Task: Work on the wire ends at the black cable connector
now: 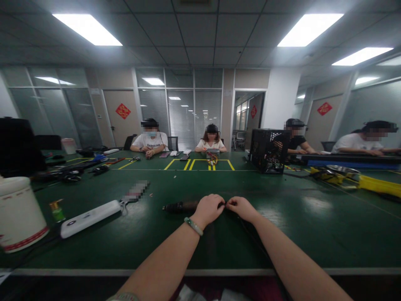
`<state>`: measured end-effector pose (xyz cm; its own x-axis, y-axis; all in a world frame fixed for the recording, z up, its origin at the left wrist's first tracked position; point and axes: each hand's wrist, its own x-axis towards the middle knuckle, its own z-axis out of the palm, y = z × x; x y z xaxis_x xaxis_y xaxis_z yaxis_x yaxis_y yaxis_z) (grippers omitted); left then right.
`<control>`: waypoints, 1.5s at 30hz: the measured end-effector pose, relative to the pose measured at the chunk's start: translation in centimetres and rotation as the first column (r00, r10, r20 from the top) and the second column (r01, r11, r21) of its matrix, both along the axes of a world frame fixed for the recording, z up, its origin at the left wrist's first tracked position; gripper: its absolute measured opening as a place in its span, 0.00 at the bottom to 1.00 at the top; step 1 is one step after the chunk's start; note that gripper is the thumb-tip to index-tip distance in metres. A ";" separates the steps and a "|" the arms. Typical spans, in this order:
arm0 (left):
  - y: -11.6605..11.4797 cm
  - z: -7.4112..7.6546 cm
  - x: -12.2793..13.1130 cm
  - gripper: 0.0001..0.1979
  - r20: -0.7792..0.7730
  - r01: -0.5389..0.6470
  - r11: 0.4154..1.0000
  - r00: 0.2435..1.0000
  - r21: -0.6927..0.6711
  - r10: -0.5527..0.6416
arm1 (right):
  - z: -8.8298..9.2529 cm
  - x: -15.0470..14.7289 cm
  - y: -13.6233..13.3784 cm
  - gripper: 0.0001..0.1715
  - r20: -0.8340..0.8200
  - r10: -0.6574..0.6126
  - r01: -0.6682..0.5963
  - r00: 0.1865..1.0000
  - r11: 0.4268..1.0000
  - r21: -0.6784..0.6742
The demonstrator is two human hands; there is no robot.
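Dark tool point(181, 207) partly hidden, cup point(21, 217) cropped

Dim, glaring ceiling lights point(87, 30), stretched edges

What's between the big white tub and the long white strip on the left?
In the head view, a small green bottle stands between the tub and the strip; a dark cord runs there too.

Bench point(300, 238): smooth, glossy surface.
I see smooth plastic on the white device point(90, 218), a matt dark tool point(181, 207) and a polished bangle point(193, 226).
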<state>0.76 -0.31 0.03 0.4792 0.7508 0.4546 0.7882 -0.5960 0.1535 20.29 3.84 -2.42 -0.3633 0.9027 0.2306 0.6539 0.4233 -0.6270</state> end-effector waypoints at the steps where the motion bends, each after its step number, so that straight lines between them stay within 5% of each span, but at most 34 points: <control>1: 0.0 0.0 0.0 0.10 -0.007 -0.001 1.000 1.000 0.000 0.001 | 0.0 0.0 0.0 0.12 0.001 0.001 -0.001 1.000 1.000 -0.001; 45: 0.0 0.0 0.3 0.07 -0.026 -0.013 1.000 1.000 0.021 0.014 | 0.6 0.0 -0.3 0.11 -0.004 0.009 -0.009 1.000 1.000 0.023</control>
